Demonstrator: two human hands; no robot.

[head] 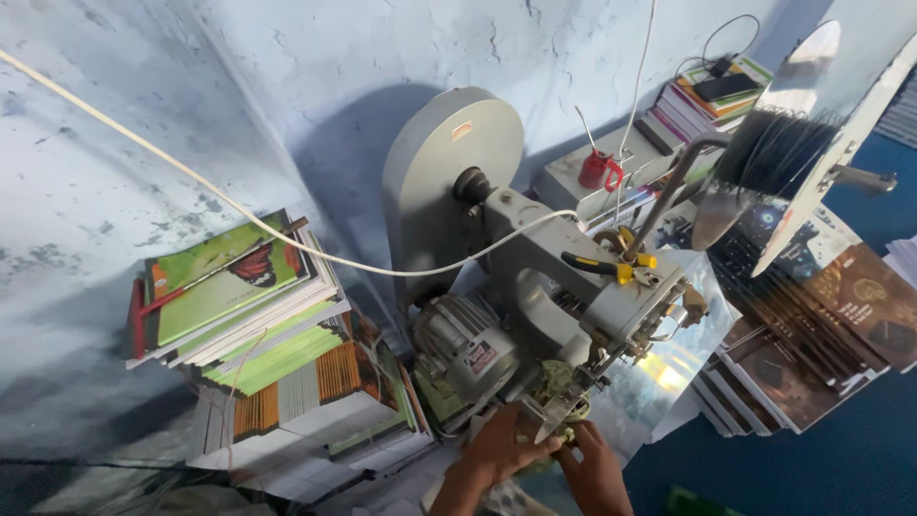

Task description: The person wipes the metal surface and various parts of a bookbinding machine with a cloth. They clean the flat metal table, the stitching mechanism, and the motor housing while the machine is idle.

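We hold the booklet [535,449] under the stitcher head [573,382], at 6 o'clock of the motor [468,354]; left hand [501,449] and right hand [592,468] both clasp it. Best keep its spine square, fingers clear

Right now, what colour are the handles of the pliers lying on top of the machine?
Yellow and black: the pliers rest on the grey machine, seen in the head view.

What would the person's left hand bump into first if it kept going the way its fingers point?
Most likely the booklet under the stitching machine's head, which the left hand already touches; just past it stands the machine's grey motor. Depth is hard to judge here.
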